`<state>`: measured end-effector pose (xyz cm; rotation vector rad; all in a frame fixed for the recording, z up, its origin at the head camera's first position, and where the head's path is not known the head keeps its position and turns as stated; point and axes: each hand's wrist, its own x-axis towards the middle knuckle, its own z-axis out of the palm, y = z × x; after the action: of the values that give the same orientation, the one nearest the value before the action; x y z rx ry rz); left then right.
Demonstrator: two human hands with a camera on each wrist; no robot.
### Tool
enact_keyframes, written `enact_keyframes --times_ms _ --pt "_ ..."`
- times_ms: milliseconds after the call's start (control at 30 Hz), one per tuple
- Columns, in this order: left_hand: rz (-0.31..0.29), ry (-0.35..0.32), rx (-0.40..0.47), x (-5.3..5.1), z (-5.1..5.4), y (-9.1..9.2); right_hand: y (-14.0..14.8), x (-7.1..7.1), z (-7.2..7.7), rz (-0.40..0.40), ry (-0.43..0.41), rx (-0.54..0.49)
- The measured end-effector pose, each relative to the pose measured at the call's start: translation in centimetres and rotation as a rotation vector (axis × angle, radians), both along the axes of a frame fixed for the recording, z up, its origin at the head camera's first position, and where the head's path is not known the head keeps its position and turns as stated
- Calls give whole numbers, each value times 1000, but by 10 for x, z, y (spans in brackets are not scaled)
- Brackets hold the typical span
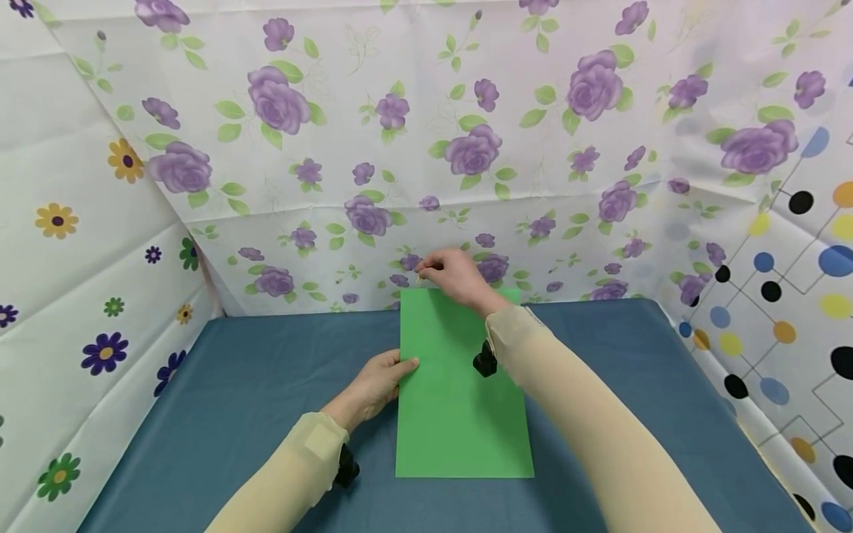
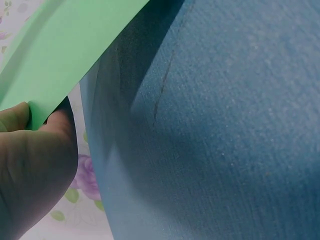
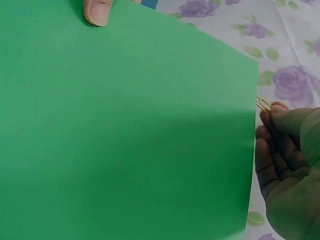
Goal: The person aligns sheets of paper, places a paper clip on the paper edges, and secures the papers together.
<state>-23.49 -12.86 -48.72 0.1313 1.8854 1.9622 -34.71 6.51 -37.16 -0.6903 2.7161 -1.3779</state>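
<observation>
A green sheet of paper [image 1: 460, 400] is held up over the blue table, its long side running away from me. At its left edge my left hand [image 1: 375, 385] pinches it, thumb on top and fingers beneath; the left wrist view shows the same grip on the green sheet [image 2: 75, 45]. Beyond the far edge, my right hand [image 1: 456, 277] pinches a small yellow paper clip [image 3: 263, 104] between thumb and finger. In the right wrist view the clip lies right at the sheet's edge; whether it has slid over the paper I cannot tell.
A blue cloth-covered table [image 1: 293, 385] spreads under both arms. Behind it hangs a white sheet with purple flowers [image 1: 320, 148]. Patterned cloths close off the left side [image 1: 60, 296] and the right side [image 1: 786, 296].
</observation>
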Motion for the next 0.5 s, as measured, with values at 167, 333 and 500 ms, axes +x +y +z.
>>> enact_keyframes --times_ms 167,333,500 --pt "1 3 3 0 -1 1 -1 2 1 16 1 1" --pt "13 -9 -4 -1 -1 2 -1 3 0 36 2 3" --pt "21 -15 -10 -1 -1 1 -1 3 -1 53 4 4"
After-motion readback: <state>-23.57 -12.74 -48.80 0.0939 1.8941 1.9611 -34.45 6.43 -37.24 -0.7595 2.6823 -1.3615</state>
